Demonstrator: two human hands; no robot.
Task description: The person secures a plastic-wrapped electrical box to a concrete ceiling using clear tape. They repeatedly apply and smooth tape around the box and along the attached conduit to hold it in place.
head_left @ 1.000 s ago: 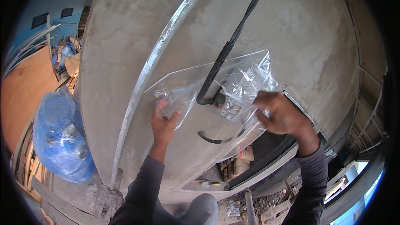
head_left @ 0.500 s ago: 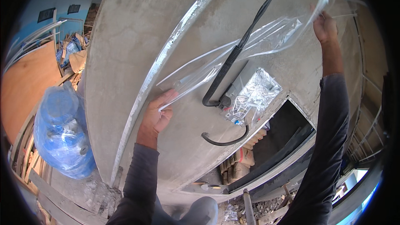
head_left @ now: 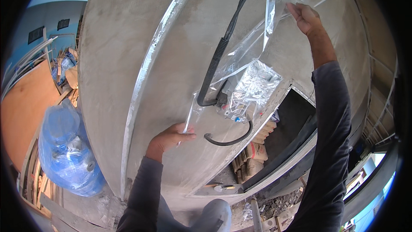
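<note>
A sheet of clear plastic film (head_left: 268, 21) stretches across the plastered wall between my hands, passing behind the black corrugated conduit (head_left: 216, 63). Its lower end is pinched between the thumb and fingers of my left hand (head_left: 173, 137). At the upper right my right hand (head_left: 305, 19) has its fingers closed at the film's edge. Between the hands sits a grey box (head_left: 254, 87) wrapped in crinkled clear plastic, and the film lies close along its upper left side. A short curved black hose (head_left: 231, 141) hangs from the box's lower side.
A whitish metal strip (head_left: 143, 66) runs up the wall at the left. Below the box, a framed opening (head_left: 296, 116) shows stacked sacks (head_left: 253, 152) beyond. Blue containers wrapped in plastic (head_left: 66, 146) stand at the left beside an orange-brown board (head_left: 30, 107) and wooden planks.
My right hand has moved left with the film's upper end. My left hand has shifted slightly right and lower in view, and the film now lies nearer the box.
</note>
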